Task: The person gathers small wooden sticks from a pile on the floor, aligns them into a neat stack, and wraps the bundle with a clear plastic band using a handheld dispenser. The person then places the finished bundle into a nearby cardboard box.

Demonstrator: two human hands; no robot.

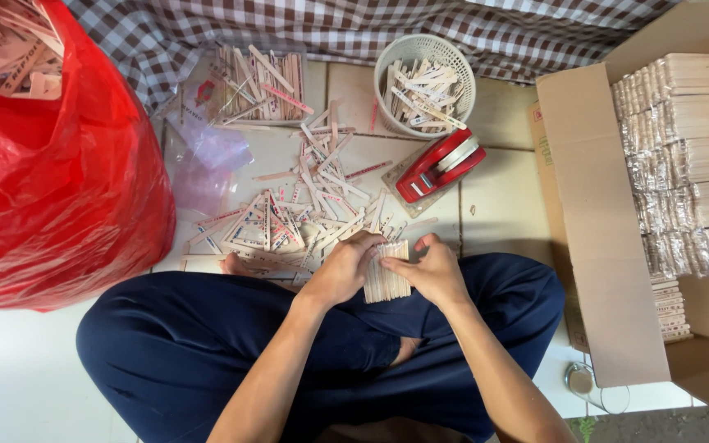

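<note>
Both hands meet over my crossed legs in dark blue trousers. My left hand [343,267] and my right hand [432,269] grip a squared stack of flat wooden sticks [387,280] from either side, the sticks standing side by side between my fingers. Just beyond my hands, a loose pile of the same pale sticks [305,215] is scattered over the tiled floor.
A red tape dispenser [439,165] lies ahead, behind it a white plastic basket [463,75] of sticks. A big red plastic bag [59,180] of sticks fills the left. At the right, a cardboard box [592,230] holds wrapped stick bundles. Clear small bags [207,156] lie at the upper left.
</note>
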